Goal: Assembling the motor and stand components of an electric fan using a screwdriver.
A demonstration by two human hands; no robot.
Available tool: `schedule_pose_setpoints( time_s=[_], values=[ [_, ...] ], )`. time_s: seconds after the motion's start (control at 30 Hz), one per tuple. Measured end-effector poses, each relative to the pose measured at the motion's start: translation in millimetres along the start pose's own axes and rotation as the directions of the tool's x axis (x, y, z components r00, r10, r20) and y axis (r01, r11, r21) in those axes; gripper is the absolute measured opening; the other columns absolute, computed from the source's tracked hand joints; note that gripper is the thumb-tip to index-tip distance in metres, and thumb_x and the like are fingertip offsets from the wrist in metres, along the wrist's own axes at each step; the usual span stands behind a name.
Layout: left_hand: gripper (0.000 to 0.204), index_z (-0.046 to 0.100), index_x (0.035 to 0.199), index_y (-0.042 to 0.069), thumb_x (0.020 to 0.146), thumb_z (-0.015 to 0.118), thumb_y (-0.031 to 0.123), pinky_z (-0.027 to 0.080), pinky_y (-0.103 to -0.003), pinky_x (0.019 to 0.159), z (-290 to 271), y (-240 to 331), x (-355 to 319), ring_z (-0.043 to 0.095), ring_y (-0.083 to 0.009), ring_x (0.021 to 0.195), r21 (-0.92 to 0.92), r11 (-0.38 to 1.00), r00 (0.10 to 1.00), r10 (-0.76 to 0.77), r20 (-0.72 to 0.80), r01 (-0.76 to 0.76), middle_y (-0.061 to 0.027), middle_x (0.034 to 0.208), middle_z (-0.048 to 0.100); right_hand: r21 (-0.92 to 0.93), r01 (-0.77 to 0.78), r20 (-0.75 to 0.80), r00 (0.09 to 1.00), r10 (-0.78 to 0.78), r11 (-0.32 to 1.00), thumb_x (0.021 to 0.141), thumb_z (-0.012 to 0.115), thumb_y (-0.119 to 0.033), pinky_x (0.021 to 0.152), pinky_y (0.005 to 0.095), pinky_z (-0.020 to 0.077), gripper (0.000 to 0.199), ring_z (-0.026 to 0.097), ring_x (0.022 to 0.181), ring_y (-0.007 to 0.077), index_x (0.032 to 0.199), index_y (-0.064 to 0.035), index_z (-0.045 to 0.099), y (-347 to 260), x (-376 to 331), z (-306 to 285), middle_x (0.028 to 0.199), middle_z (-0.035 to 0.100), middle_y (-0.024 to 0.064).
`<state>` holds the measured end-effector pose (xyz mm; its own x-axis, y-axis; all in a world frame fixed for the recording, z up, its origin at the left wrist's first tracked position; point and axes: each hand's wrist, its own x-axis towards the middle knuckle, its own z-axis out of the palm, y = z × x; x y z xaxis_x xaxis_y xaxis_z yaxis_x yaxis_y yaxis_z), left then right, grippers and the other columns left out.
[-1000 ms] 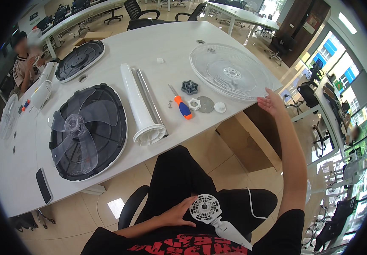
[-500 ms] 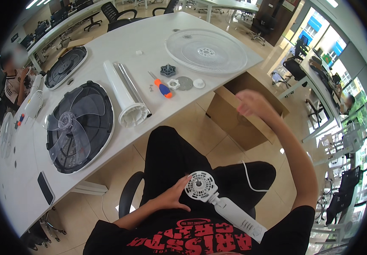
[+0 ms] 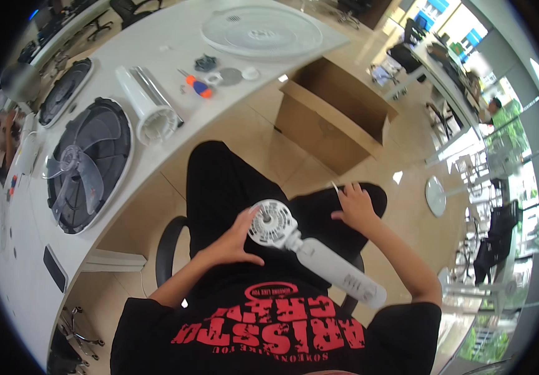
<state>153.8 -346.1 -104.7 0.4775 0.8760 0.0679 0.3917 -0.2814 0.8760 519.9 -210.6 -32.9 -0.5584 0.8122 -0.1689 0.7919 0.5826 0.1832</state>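
A white fan motor unit [image 3: 272, 224], with a round vented face, a metal shaft and a long white neck, lies across my lap. My left hand [image 3: 232, 244] holds the left rim of its round face, fingers at the edge and thumb held away below. Over my right thigh, my right hand [image 3: 357, 207] has its thumb and fingers apart. A short end of white cord [image 3: 335, 186] shows beside its fingertips; the rest is hidden by the hand, and I cannot tell whether they touch.
On the white table [image 3: 176, 134] lie a dark fan base with clear blades [image 3: 76, 165], a white tube [image 3: 151, 115], an orange-and-blue screwdriver [image 3: 198, 87], a dark knob [image 3: 206, 63], a white grille [image 3: 263, 34] and a phone [image 3: 55, 269]. An opened cardboard box [image 3: 326, 125] stands on the floor.
My right hand has come down from beside the cardboard box to my right thigh, at the white cord. My left hand stays on the motor unit. The view has shifted, showing more of the box.
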Motion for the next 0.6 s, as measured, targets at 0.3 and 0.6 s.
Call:
schedule_pose_setpoints(
  time_s=[0.3, 0.6],
  values=[
    [0.146, 0.007, 0.164, -0.002, 0.06, 0.1, 0.043, 0.022, -0.044, 0.128, 4.6, 6.3, -2.3, 0.021, -0.04, 0.156, -0.033, 0.998, 0.997, -0.055, -0.049, 0.053, -0.0273, 0.166, 0.019, 0.768, -0.169, -0.086, 0.929, 0.361, 0.617, 0.098, 0.062, -0.012, 0.071, 0.0396, 0.0554, 0.019, 0.07, 0.076, 0.0271, 0.107, -0.0004, 0.074, 61.6, 20.0, -32.7, 0.091, 0.075, 0.0143],
    [0.146, 0.006, 0.163, -0.005, 0.062, 0.098, 0.047, 0.018, -0.044, 0.129, 4.1, 1.5, -3.2, 0.017, -0.0383, 0.158, -0.063, 0.991, 0.993, -0.117, -0.027, 0.116, -0.0268, 0.168, 0.017, 0.938, -0.268, 0.324, 0.904, 0.279, -0.221, 0.107, 0.058, -0.019, 0.055, 0.0203, 0.0427, 0.028, 0.053, 0.064, 0.0056, 0.129, -0.0032, 0.065, 67.0, 13.4, -55.8, 0.098, 0.066, 0.0025]
  ],
)
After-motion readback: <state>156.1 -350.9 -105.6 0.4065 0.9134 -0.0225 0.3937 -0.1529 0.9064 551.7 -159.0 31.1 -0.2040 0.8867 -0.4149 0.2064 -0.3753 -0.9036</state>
